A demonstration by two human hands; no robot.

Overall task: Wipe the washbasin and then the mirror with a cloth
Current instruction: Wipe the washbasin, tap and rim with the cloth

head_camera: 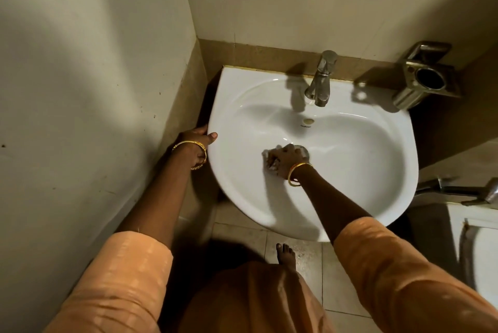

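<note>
The right hand (287, 160) is clenched on a small, crumpled pale cloth (270, 164) pressed to the bottom of the white ceramic washbasin (358, 149), directly beside the metal drain (304, 150), while the left hand (198, 141) grasps the basin's left rim. Risk: the bunched cloth presents little contact area, so the walls, the rear edge around the chrome tap (322, 79) and the rim may be missed. The basin appears glossy with no visible soiling; the mirror is not in view.
</note>
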